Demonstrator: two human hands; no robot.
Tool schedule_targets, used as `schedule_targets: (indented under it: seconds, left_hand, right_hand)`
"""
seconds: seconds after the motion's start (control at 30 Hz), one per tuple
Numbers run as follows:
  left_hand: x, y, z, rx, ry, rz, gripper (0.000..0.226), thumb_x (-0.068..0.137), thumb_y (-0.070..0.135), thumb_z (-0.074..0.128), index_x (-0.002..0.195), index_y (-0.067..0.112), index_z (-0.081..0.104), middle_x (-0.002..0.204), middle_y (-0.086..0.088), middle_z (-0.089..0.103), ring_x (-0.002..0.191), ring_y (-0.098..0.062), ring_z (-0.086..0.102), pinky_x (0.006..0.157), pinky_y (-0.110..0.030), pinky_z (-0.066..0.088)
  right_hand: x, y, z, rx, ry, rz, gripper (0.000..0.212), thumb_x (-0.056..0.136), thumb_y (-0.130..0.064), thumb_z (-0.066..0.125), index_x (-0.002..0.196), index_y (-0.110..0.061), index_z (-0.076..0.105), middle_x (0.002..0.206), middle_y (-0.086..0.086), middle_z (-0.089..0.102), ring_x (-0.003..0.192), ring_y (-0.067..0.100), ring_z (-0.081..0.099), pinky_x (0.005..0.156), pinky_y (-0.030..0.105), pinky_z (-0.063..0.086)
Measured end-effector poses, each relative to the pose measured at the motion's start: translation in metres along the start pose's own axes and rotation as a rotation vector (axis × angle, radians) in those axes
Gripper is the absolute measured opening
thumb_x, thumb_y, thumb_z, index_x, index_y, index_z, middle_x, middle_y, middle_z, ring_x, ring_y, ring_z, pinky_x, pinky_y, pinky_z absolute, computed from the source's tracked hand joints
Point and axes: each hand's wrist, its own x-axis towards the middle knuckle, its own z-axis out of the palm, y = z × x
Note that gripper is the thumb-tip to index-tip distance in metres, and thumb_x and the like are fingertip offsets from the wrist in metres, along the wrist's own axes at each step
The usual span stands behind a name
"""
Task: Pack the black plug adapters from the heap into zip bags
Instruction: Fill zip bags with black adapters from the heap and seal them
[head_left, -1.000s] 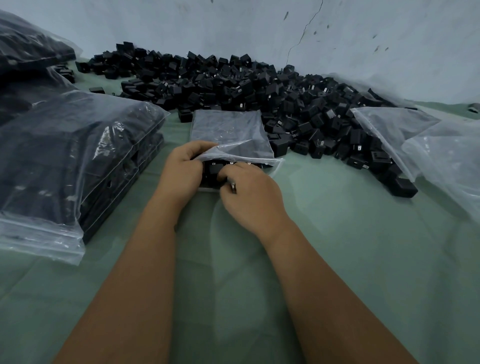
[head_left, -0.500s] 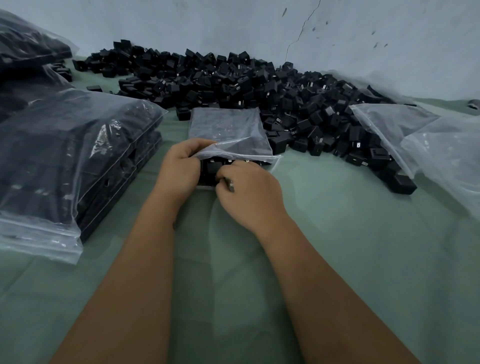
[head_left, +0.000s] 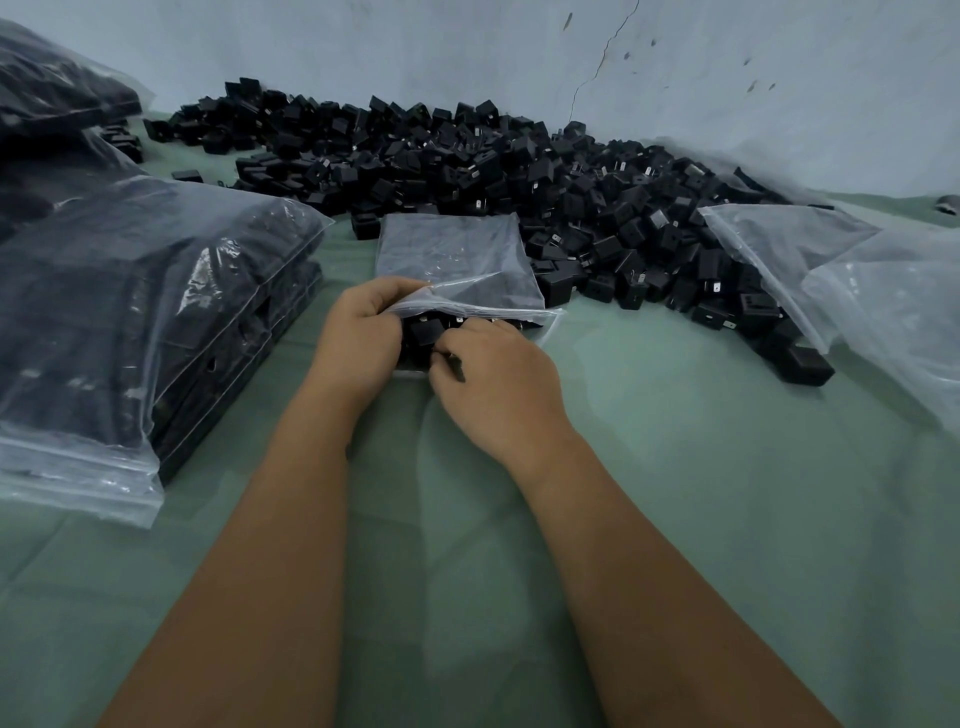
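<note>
Left hand pinches the bag mouth up; right hand grips an adapter at the opening, heap just behind. Risk: prongs snag plastic, lip slips, adapters spill.

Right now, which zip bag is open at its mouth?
The small zip bag between the hands, its flap lifted by the left hand; the big bag left of it looks sealed.

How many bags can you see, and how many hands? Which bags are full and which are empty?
Full bags on the left: 2
Bag being filled: 1
Empty bags on the right: 2
Hands: 2
Total: 7
The loose plugs are too many to count.
</note>
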Motion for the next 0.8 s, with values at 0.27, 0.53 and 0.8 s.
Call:
schedule_targets:
  seconds: [0.27,0.53,0.8]
  left_hand:
    - [0.0018,-0.0016,-0.0005,0.048,0.022,-0.003,0.03,0.091,-0.007,0.048,0.107,0.004,0.071,0.087,-0.009,0.07,0.068,-0.006,0.064,0.057,-0.018,0.054]
    - [-0.0004,-0.0006,0.0001,0.016,0.0,0.006,0.03,0.089,-0.009,0.048,0.102,0.004,0.071,0.079,-0.004,0.07,0.064,-0.002,0.065,0.056,-0.016,0.051]
    - [-0.0004,-0.0024,0.0003,0.09,0.014,0.019,0.031,0.089,-0.006,0.048,0.099,0.011,0.072,0.083,-0.003,0.071,0.073,-0.008,0.066,0.065,-0.022,0.056]
  right_hand:
    - [-0.0006,-0.0047,-0.0019,0.003,0.003,-0.073,0.019,0.086,-0.031,0.051,0.086,-0.02,0.067,0.085,-0.005,0.059,0.088,0.016,0.051,0.06,0.027,0.032]
    - [-0.0003,-0.0056,0.0006,-0.041,0.025,-0.058,0.023,0.087,-0.032,0.048,0.088,-0.019,0.068,0.089,-0.004,0.062,0.089,0.017,0.052,0.063,0.029,0.035]
    - [0.0005,-0.0012,0.0043,-0.013,0.008,-0.067,0.02,0.086,-0.029,0.051,0.097,-0.02,0.065,0.101,-0.005,0.059,0.096,0.018,0.05,0.068,0.03,0.038]
